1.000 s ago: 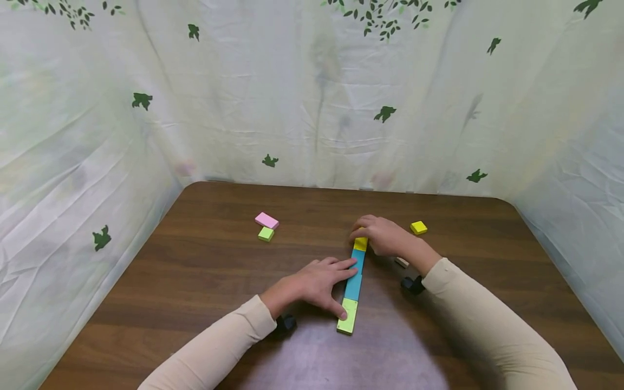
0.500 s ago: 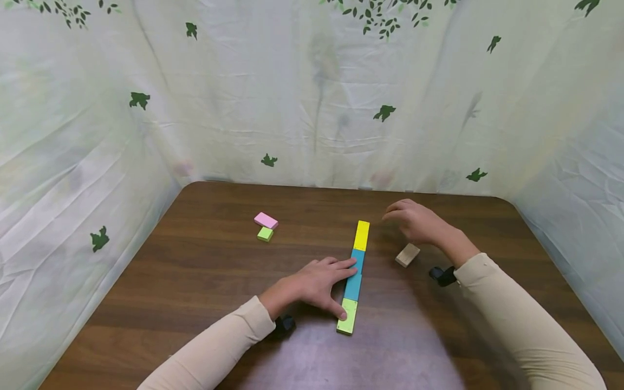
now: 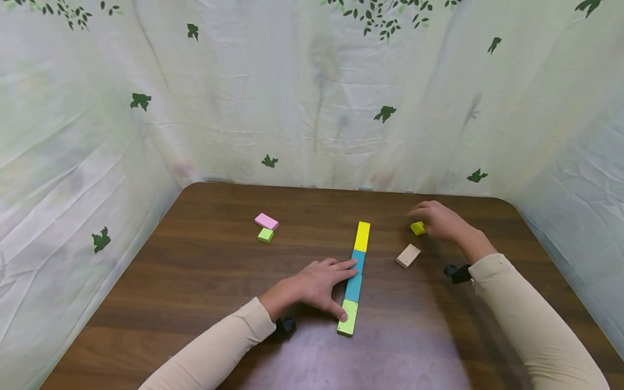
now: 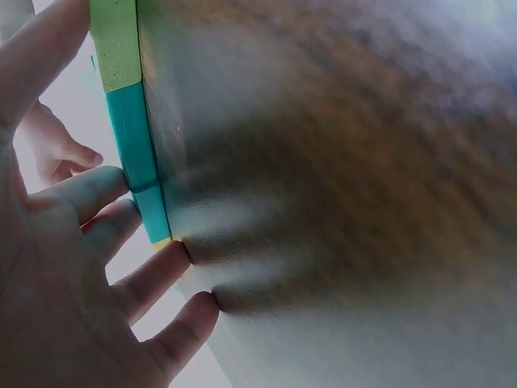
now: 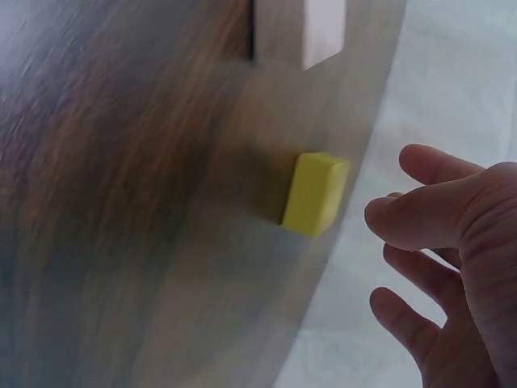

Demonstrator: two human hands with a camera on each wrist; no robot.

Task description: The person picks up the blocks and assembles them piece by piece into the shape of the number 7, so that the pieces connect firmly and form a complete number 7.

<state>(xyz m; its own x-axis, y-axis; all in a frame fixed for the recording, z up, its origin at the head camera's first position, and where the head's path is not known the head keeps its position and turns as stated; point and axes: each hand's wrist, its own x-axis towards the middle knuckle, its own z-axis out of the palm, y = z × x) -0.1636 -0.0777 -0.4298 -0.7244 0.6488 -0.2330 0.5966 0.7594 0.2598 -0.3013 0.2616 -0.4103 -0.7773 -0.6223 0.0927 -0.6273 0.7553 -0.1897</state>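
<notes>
A straight row of flat blocks lies on the table: a light green block [image 3: 348, 324] nearest, two blue blocks [image 3: 353, 287] in the middle, a yellow block [image 3: 362, 236] at the far end. My left hand [image 3: 319, 284] is spread along the row's left side, thumb on the green block and fingertips on the blue ones. Over to the right, my right hand [image 3: 442, 222] hovers at a small yellow block [image 3: 417, 228], fingers loosely bent and holding nothing. In the right wrist view a gap shows between this small yellow block [image 5: 315, 194] and the fingers [image 5: 412, 217].
A bare wooden block [image 3: 408, 255] lies between the row and my right hand. Left of the row, a pink block [image 3: 266, 221] sits with a small green block [image 3: 265, 234] beside it. A pale curtain [image 3: 312, 108] hangs behind the brown table [image 3: 195, 271].
My right hand has let go of the row's far yellow block and moved right to the small yellow block, uncovering the wooden block. The left hand stays put.
</notes>
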